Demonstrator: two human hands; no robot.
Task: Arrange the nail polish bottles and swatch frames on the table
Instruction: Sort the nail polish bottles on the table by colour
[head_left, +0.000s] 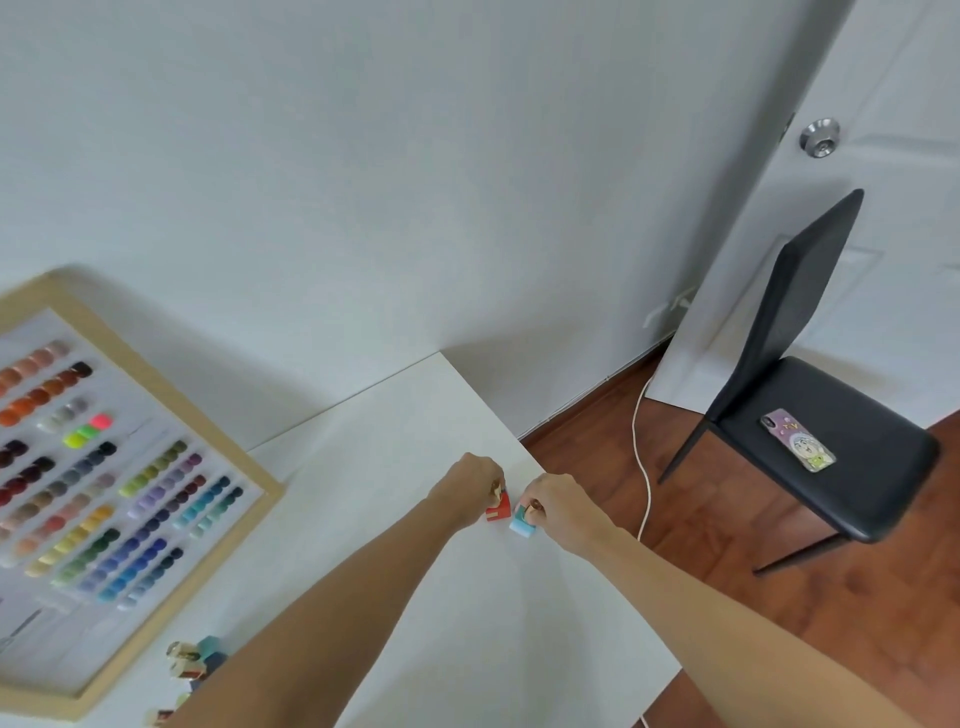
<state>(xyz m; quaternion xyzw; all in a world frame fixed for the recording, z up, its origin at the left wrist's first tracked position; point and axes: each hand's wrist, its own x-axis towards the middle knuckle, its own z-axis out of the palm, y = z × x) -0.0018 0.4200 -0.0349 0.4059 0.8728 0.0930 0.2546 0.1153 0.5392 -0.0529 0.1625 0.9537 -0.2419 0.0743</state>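
loose polish bottles (195, 657) at seven o'clock wait; left hand (470, 480) clamps small red square bottle (500, 508), right hand (558, 506) pale-blue one (521, 524), placing; release next.

Table (405, 431) bare between swatch frame (171, 415) and bottles (511, 514).
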